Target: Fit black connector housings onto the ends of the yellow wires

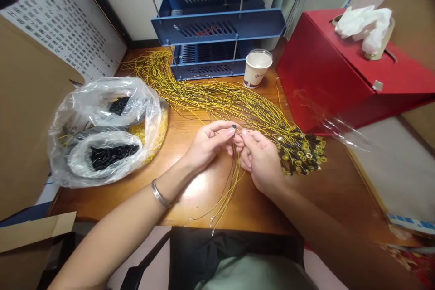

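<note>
My left hand (207, 142) and my right hand (260, 158) meet over the middle of the wooden table (190, 195). The left thumb and forefinger pinch a small black piece (233, 126). The right hand is closed around a few thin yellow wires (228, 190) that hang down toward the table's near edge. A long bundle of yellow wires (217, 97) lies behind the hands, its ends fitted with black and brass pieces (302, 152) to the right of my right hand.
A clear plastic bag (102, 131) with small black parts sits at the left. A blue stacked tray rack (217, 27), a paper cup (257, 68) and a red box (343, 68) with white tissue stand at the back. Cardboard (23, 122) lines the left side.
</note>
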Tool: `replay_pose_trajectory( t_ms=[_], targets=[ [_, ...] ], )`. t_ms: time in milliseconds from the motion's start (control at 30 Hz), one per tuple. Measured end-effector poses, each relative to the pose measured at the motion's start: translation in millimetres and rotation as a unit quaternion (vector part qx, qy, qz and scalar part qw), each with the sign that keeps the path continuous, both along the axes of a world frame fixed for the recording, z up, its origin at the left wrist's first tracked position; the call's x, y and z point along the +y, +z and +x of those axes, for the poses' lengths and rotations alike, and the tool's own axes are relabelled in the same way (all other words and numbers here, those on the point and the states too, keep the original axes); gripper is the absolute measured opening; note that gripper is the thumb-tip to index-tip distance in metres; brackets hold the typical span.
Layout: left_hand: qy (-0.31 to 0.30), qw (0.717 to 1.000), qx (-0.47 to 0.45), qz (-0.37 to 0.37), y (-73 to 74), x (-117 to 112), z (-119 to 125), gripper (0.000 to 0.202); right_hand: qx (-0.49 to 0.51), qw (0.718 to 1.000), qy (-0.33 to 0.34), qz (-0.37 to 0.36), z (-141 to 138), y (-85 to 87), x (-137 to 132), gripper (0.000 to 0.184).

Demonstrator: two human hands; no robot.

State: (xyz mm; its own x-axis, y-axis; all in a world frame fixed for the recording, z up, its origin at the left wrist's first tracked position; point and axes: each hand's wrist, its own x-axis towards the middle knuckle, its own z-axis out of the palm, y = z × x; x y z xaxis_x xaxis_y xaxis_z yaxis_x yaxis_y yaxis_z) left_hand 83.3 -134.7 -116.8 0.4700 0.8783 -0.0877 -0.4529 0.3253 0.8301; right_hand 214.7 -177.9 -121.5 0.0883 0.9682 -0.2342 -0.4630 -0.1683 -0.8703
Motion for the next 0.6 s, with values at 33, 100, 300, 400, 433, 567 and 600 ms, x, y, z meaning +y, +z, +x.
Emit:
replay_pose_trajectory(
  t_ms=[33,100,300,400,433,567,600],
  targets=[
    [0.017,1.000,-0.001,0.000,0.4,1,-1,0.026,0.002,1.000,-0.019,0.002,2,0.3,1,0.031],
    [0.084,0.996,-0.014,0.001,1.6,4,-4,0.025,0.013,0.997,-0.072,0.008,6,1.9,3,0.029],
    [0.159,0.987,-0.014,0.009,4.1,12,-12,0.026,0.013,0.996,-0.084,0.006,5,3.2,4,0.031],
    [0.100,0.995,-0.005,0.014,1.7,7,-7,0.028,-0.009,1.000,-0.010,0.010,-1,-0.6,0,0.036],
    [0.075,0.997,0.000,0.014,0.6,5,-5,0.029,-0.015,1.000,0.002,0.012,-1,-2.0,-1,0.036],
    [0.009,1.000,0.011,0.011,-1.4,1,-2,0.027,-0.040,0.999,-0.016,0.017,1,-4.3,-1,0.031],
    [0.014,1.000,0.007,0.011,-1.0,2,-2,0.026,-0.041,0.998,-0.041,0.018,3,-3.7,0,0.031]
  ],
)
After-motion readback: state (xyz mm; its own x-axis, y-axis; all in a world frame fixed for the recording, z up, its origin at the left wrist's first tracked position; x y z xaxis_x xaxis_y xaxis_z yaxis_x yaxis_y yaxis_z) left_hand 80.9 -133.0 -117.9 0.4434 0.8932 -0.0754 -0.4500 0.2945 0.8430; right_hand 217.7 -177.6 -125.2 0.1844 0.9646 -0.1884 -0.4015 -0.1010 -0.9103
